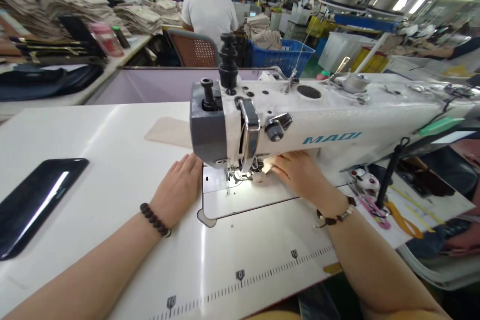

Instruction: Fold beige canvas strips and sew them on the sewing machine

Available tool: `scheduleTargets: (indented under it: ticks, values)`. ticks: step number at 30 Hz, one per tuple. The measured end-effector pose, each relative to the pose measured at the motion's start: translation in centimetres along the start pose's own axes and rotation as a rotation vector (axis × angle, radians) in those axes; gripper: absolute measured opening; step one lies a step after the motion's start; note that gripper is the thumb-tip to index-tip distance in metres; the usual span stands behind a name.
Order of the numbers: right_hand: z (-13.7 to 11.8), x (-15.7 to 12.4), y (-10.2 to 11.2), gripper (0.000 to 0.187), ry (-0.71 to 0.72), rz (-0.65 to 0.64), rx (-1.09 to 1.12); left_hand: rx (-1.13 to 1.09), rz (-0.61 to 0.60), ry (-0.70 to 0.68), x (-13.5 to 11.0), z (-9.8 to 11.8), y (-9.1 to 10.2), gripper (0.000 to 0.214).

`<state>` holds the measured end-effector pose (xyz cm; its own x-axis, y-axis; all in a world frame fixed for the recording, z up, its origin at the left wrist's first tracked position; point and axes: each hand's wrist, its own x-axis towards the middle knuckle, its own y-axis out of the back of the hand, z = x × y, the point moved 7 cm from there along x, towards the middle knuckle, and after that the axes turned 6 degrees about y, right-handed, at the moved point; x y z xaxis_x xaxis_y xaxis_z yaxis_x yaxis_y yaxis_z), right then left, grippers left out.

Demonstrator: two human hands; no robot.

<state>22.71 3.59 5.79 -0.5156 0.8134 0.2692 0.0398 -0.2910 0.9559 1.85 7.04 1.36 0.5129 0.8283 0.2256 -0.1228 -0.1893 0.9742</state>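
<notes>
A white MAQI industrial sewing machine [300, 125] spans the table, with its presser foot [240, 176] lit over the steel needle plate [217, 180]. My right hand [298, 174] lies to the right of the foot, its fingertips holding a small pale fabric piece [268, 165] by the needle. My left hand [180, 190] rests palm down on the white table [93, 160], left of the machine head, and holds nothing. A beige fabric strip [168, 132] lies behind that hand and runs under the machine head. Each wrist wears a beaded bracelet.
A black tablet [37, 205] lies on the table at left. Pink-handled scissors [369, 210] and yellow tape sit at right. A ruler scale marks the front edge. Behind are a seated person [208, 10], a blue crate [285, 55] and stacked fabric bundles [37, 5].
</notes>
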Motion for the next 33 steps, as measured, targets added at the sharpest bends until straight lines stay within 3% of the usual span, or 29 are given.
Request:
scheduleTargets:
  ticks: [7, 11, 14, 18, 20, 22, 24, 27, 28, 30, 33]
  values:
    - [1.6, -0.5, 1.0, 0.019, -0.103, 0.175, 0.153, -0.043, -0.012, -0.012, 0.3, 0.3, 0.3, 0.024]
    - [2.1, -2.0, 3.0, 0.013, -0.129, 0.228, 0.247, -0.043, -0.071, -0.071, 0.0, 0.8, 1.2, 0.027]
    - [1.9, -4.5, 5.3, 0.015, -0.098, 0.221, 0.224, -0.112, -0.121, -0.149, -1.0, 2.1, 3.1, 0.033]
    - [-1.4, -8.4, 8.1, 0.019, -0.018, 0.288, 0.066, -0.226, -0.059, -0.285, -3.5, 6.1, 6.4, 0.034]
    - [-4.6, -9.7, 8.4, 0.022, 0.039, 0.311, 0.091, -0.275, 0.042, -0.359, -4.8, 8.9, 7.5, 0.039]
    - [-7.9, -10.4, 8.1, 0.021, 0.048, 0.312, 0.179, -0.317, 0.078, -0.429, -5.7, 11.7, 7.4, 0.044]
    - [-10.6, -10.4, 7.2, 0.02, 0.042, 0.249, 0.334, -0.37, 0.025, -0.498, -6.1, 13.9, 6.4, 0.037]
    - [-13.0, -10.4, 5.3, 0.013, 0.095, -0.026, 0.551, -0.44, -0.211, -0.605, -6.6, 15.4, 4.3, 0.017]
    - [-13.1, -10.6, 4.7, 0.011, 0.111, -0.118, 0.616, -0.455, -0.288, -0.607, -6.8, 15.2, 3.8, 0.017]
    - [-12.4, -11.3, 3.8, 0.033, 0.125, -0.243, 0.704, -0.483, -0.378, -0.518, -7.2, 13.5, 3.5, 0.02]
    - [-10.6, -12.6, 2.5, 0.064, 0.139, -0.341, 0.716, -0.591, -0.403, -0.312, -8.1, 9.6, 4.0, 0.033]
